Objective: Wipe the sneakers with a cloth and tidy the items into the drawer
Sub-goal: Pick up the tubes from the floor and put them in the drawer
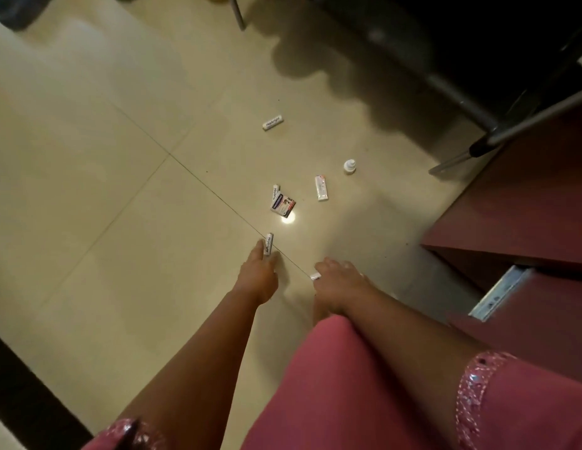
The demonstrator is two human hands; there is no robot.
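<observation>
Small white items lie scattered on the cream tiled floor. My left hand (258, 274) reaches down and its fingers close on a white labelled tube (269, 243). My right hand (336, 284) is low beside it, curled round another small white tube (315, 276) that pokes out at its left side. Farther out lie a small printed box (284, 205) with a tube (275, 192) against it, a flat white tube (321, 188), a small white bottle (349, 166) and a far tube (273, 122). An open maroon drawer (523, 297) shows at the right. No sneakers or cloth are in view.
Maroon cabinet (517, 203) fills the right side, with a metal drawer rail (497, 292) exposed. Grey chair legs (497, 134) stand at the upper right, and a dark bin (13, 11) at the top left. My pink-clad knee (348, 384) is in front.
</observation>
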